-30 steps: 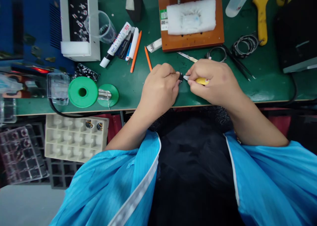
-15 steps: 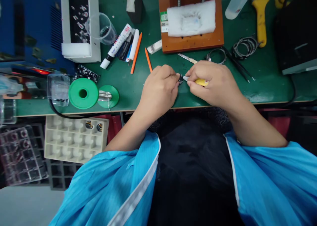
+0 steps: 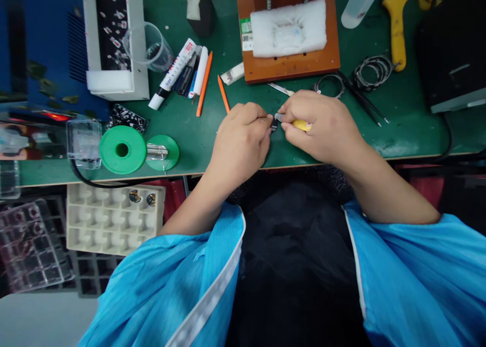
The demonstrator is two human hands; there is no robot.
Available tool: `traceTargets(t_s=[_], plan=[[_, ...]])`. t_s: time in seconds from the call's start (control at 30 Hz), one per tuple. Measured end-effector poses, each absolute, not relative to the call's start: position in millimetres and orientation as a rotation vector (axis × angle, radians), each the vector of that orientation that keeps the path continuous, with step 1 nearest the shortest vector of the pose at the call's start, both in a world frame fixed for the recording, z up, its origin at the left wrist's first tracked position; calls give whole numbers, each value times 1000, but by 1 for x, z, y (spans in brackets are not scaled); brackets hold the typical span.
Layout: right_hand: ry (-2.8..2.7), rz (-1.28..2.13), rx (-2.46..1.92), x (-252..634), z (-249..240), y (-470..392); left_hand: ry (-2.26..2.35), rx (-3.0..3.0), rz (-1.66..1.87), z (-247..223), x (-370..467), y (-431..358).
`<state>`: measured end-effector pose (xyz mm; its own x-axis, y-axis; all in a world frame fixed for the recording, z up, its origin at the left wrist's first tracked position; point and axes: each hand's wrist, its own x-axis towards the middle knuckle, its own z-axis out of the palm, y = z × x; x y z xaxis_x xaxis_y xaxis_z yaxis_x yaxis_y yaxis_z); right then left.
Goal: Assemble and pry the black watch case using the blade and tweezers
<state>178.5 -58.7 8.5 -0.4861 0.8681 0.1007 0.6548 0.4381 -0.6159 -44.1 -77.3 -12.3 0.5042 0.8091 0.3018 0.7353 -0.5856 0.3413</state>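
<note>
At the bench's front edge my left hand [image 3: 243, 139] is closed, thumb and fingers pinching a small dark shiny part [image 3: 274, 125]. What kind of part it is cannot be made out. My right hand [image 3: 322, 126] grips a small tool with a yellow handle [image 3: 302, 125]. Its flat metal tip [image 3: 279, 117] points left and meets or nearly meets the dark part. Just behind my right hand lies a thin metal blade [image 3: 279, 88] with a pale handle, partly covered by that hand.
An orange fixture [image 3: 292, 73] bearing a white foam pad [image 3: 266, 35] stands at the back. Tweezers [image 3: 362, 101], coiled wire [image 3: 374, 72] and a brush [image 3: 398, 33] lie right. Left are pens [image 3: 204, 83], a solder spool [image 3: 123, 149] and a white box [image 3: 140, 83]. Below sits a beige tray [image 3: 114, 218].
My right hand has shifted slightly left, bringing the tool's tip closer to the dark part. The whole view has moved a little; both grips stay the same.
</note>
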Motion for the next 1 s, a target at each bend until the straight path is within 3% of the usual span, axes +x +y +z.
traceTargets(t_s=[0.53,1.0], plan=[[-2017,735,-1199,183,-3,-62,1260,2378,875,-10,-47,-81],[-2029,519,-1107,198,-5,-74,1380,2277,971,-23,-51,-77]])
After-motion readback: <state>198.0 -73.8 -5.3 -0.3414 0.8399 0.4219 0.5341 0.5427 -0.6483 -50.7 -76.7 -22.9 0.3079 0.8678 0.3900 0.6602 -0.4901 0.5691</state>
